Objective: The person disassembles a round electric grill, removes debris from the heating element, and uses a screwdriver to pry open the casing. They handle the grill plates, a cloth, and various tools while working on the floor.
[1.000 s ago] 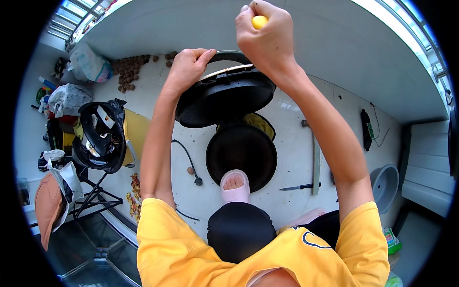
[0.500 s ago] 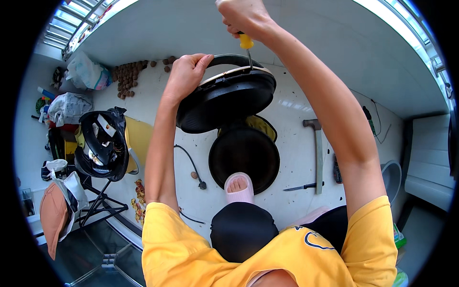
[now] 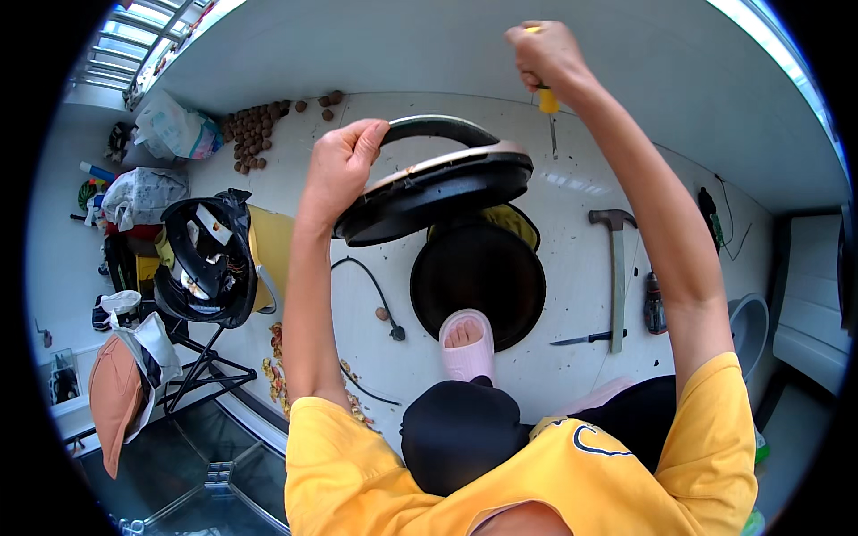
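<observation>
My left hand (image 3: 341, 170) is closed around the rim of a round black lid (image 3: 438, 210), which looks like the upper half of an electric griddle. The lid stands tilted, and a pale-edged curved band (image 3: 447, 125) rises loose behind it. Higher up and to the right, my right hand (image 3: 552, 58) is wrapped round a yellow-handled screwdriver (image 3: 548, 100). Its shaft points down and is apart from the lid. Below the lid lies a round black pan (image 3: 478, 281); my foot in a pink slipper (image 3: 468, 357) rests at its near edge.
To the right lie a hammer (image 3: 618, 277), a knife (image 3: 581, 339) and a dark red-and-black tool (image 3: 655, 304). A power cord (image 3: 380, 290) with a plug lies left. A lined yellow bin (image 3: 273, 237) stands further left. Several brown balls (image 3: 255, 129) sit by the wall.
My right hand has drawn the screwdriver away from the lid's edge, to the right. The lid has tipped flatter, and the band behind it now stands further apart from it.
</observation>
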A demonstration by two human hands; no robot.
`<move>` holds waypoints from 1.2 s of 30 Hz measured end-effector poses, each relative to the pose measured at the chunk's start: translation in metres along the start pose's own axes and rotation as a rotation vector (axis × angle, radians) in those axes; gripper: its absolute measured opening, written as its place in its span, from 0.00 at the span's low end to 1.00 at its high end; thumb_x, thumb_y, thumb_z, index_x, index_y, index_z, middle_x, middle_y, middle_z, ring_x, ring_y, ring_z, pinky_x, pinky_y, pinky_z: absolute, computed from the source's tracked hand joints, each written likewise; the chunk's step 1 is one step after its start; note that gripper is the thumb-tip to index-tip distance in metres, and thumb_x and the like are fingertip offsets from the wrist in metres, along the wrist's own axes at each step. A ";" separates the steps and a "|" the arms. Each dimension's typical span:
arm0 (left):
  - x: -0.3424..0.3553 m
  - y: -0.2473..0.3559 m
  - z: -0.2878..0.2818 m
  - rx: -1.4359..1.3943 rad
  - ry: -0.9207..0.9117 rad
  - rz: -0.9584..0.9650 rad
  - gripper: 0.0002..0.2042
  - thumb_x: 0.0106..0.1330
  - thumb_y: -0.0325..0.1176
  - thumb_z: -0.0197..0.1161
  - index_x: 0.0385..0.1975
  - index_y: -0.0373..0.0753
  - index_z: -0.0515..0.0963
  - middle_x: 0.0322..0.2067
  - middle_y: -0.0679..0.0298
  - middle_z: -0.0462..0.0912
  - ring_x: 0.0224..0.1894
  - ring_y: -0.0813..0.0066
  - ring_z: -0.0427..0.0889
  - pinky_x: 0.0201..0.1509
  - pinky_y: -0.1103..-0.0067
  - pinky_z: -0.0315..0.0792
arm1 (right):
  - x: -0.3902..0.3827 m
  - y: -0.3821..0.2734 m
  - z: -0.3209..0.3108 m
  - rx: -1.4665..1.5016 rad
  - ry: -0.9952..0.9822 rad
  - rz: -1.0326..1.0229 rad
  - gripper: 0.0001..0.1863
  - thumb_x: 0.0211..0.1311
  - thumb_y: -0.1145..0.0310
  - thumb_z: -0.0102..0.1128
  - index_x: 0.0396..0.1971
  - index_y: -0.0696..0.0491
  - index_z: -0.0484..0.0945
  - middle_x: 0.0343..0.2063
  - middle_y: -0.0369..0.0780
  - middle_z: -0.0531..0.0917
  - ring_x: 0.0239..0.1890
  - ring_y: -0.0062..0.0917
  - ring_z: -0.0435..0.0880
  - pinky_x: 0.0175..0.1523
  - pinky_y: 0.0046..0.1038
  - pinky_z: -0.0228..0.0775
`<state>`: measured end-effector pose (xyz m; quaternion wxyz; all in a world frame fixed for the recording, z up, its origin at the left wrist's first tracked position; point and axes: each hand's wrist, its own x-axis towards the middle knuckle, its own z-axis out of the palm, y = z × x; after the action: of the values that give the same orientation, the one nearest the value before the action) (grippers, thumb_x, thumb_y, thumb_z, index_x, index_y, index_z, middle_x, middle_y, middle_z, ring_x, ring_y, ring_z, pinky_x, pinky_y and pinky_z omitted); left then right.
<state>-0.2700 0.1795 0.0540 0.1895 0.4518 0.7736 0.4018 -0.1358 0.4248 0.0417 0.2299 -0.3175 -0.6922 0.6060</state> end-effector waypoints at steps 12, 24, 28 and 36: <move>-0.005 0.000 0.000 -0.025 0.000 0.010 0.16 0.68 0.40 0.52 0.31 0.31 0.77 0.14 0.72 0.63 0.19 0.85 0.59 0.22 0.84 0.55 | -0.078 -0.036 -0.044 0.901 -0.029 -0.400 0.13 0.60 0.66 0.39 0.15 0.48 0.57 0.08 0.31 0.58 0.11 0.17 0.56 0.22 0.24 0.57; 0.014 -0.008 -0.006 -0.006 -0.051 -0.049 0.18 0.68 0.43 0.50 0.27 0.33 0.76 0.13 0.73 0.64 0.18 0.86 0.58 0.21 0.84 0.54 | -0.107 -0.045 -0.017 0.851 0.054 -0.598 0.12 0.60 0.67 0.40 0.16 0.50 0.59 0.07 0.33 0.59 0.10 0.19 0.57 0.21 0.26 0.57; 0.029 -0.010 -0.007 -0.042 -0.081 -0.087 0.19 0.68 0.45 0.49 0.26 0.34 0.77 0.13 0.75 0.63 0.17 0.88 0.58 0.21 0.85 0.54 | -0.106 -0.034 -0.026 0.888 0.147 -0.513 0.13 0.60 0.66 0.43 0.16 0.50 0.60 0.08 0.33 0.59 0.11 0.19 0.57 0.23 0.27 0.58; 0.058 -0.033 -0.011 -0.059 -0.098 -0.116 0.20 0.67 0.47 0.50 0.25 0.36 0.77 0.14 0.76 0.66 0.17 0.89 0.59 0.21 0.86 0.55 | -0.101 -0.002 -0.025 1.044 0.376 -0.259 0.14 0.60 0.67 0.46 0.16 0.52 0.59 0.10 0.36 0.63 0.13 0.22 0.63 0.25 0.30 0.64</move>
<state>-0.3252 0.2147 0.0392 0.2635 0.4197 0.7760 0.3901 -0.0484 0.3694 0.0541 0.5478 -0.1766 -0.2815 0.7678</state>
